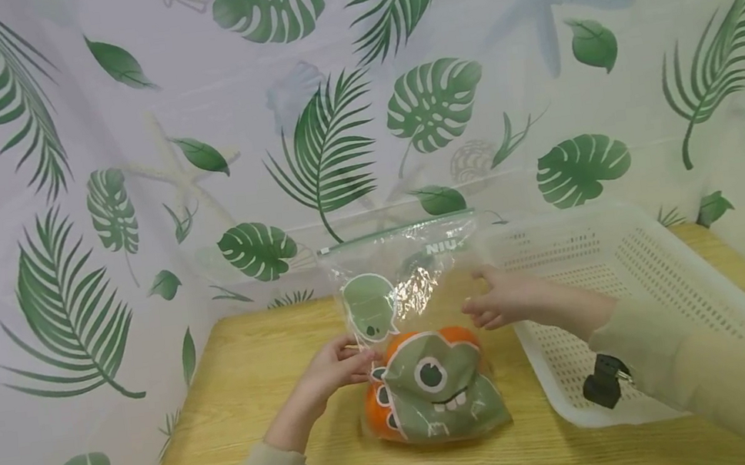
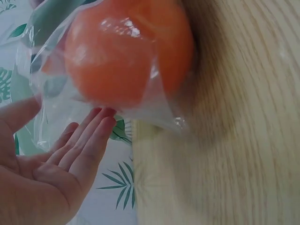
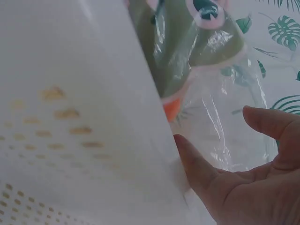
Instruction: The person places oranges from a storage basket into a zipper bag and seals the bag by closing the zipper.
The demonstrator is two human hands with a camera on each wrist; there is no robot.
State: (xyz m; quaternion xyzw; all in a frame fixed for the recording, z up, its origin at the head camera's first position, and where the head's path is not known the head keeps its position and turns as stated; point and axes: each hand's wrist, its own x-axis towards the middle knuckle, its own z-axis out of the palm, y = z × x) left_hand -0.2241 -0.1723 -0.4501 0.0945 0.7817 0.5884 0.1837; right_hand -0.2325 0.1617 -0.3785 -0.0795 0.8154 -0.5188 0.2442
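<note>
A clear zip bag (image 1: 433,384) with a green one-eyed monster print stands upright on the wooden table, its green zip edge at the top. Smooth round orange fruits (image 2: 124,56) show through the plastic in its lower part. At the bag's left side is my left hand (image 1: 339,368), fingers extended and their tips close under a fruit in the left wrist view. My right hand (image 1: 509,295) is by the bag's upper right side, thumb and fingers spread apart. In the right wrist view, the right hand (image 3: 262,183) has the clear plastic right behind its fingers.
A white perforated plastic basket (image 1: 552,389) stands on the table to the right, its near wall beside the bag and beneath my right forearm. Behind the wooden table (image 1: 254,348) hangs a leaf-print cloth (image 1: 336,51), which also covers the left side.
</note>
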